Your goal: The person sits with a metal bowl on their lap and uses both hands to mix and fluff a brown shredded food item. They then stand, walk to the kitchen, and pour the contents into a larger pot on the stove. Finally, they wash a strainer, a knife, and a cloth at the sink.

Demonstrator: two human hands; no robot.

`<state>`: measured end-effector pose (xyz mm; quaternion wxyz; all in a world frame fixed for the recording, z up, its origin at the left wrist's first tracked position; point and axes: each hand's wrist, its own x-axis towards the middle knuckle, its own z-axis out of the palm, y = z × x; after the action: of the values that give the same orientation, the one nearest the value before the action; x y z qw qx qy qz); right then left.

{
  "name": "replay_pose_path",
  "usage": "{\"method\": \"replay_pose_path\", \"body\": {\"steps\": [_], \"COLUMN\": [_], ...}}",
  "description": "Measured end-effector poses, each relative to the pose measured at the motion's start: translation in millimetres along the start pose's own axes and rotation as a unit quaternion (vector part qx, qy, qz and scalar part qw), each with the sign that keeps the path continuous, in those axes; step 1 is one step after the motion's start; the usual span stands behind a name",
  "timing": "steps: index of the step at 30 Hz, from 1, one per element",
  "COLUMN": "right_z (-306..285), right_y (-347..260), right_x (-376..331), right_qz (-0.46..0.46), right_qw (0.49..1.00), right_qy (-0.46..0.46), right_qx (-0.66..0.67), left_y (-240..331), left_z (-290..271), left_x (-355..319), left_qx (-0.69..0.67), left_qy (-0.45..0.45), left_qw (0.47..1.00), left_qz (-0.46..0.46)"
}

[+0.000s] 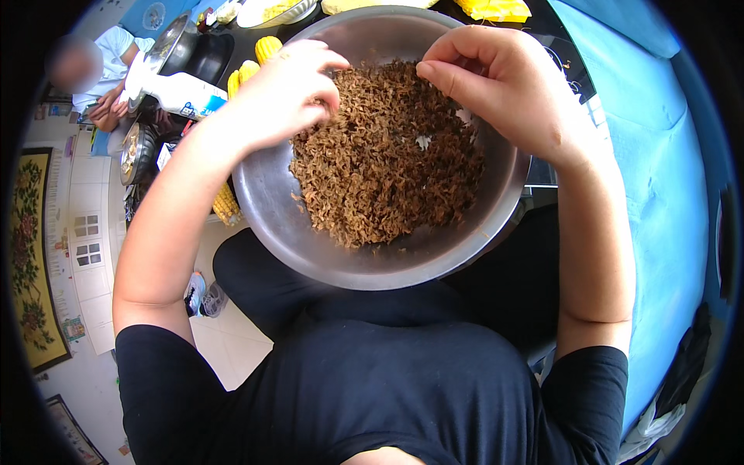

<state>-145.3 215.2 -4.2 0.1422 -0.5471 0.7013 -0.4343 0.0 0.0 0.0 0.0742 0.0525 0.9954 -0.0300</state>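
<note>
A wide steel basin [372, 277] rests at my lap, holding a layer of small, dry-looking brown shreds [380, 170] whose kind I cannot make out. My left hand [291, 93] reaches over its left side. Its curled fingers are apart, the tips at the edge of the shreds, and nothing shows in them. At the far right of the basin, my right hand [496, 89] has thumb and forefinger pressed together in a pinch above the shreds. Whatever may be between those fingertips is too small to see. A small pale patch shows among the shreds, right of the middle.
Yellow corn cobs [226, 205] lie left of the basin, beside a white bottle [182, 93]. A dark table [570, 58] carries a yellow package [496, 9] and a bowl [275, 12]. Another person [108, 58] sits at far left. Blue seating [651, 194] runs along my right.
</note>
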Motion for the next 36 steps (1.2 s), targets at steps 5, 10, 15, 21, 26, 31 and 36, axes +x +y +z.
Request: {"method": "replay_pose_path", "body": {"steps": [5, 10, 15, 21, 26, 31, 36], "right_z": [1.2, 4.0, 10.3, 11.7, 15.4, 16.5, 12.7], "right_y": [3.3, -1.1, 1.9, 5.3, 8.6, 6.7, 13.0], "right_x": [-1.4, 1.2, 1.7, 3.6, 3.1, 1.2, -2.6], "right_qz": [0.006, 0.004, -0.021, -0.032, -0.031, -0.028, -0.053], "right_qw": [1.000, 1.000, 0.998, 0.998, 0.998, 0.998, 0.996], "right_qy": [-0.006, -0.011, 0.016, 0.016, 0.015, 0.015, 0.043], "right_qx": [-0.017, -0.011, -0.053, -0.041, -0.048, -0.059, -0.056], "left_y": [-18.4, -14.8, -6.5, -17.4, -5.2, 19.8, 7.7], "left_z": [-7.5, -10.2, -13.5, -9.2, 11.4, 28.3, -12.5], "left_x": [-8.1, -13.1, -14.6, -18.3, 2.6, 12.8, -9.9], "left_qx": [-0.250, -0.341, -0.441, -0.238, -0.092, 0.013, -0.004], "left_qy": [0.021, -0.017, -0.039, 0.002, 0.017, -0.006, -0.090], "left_qw": [0.965, 0.936, 0.889, 0.971, 0.996, 0.999, 0.996], "left_qz": [-0.080, -0.085, -0.118, -0.013, -0.009, 0.046, 0.006]}}
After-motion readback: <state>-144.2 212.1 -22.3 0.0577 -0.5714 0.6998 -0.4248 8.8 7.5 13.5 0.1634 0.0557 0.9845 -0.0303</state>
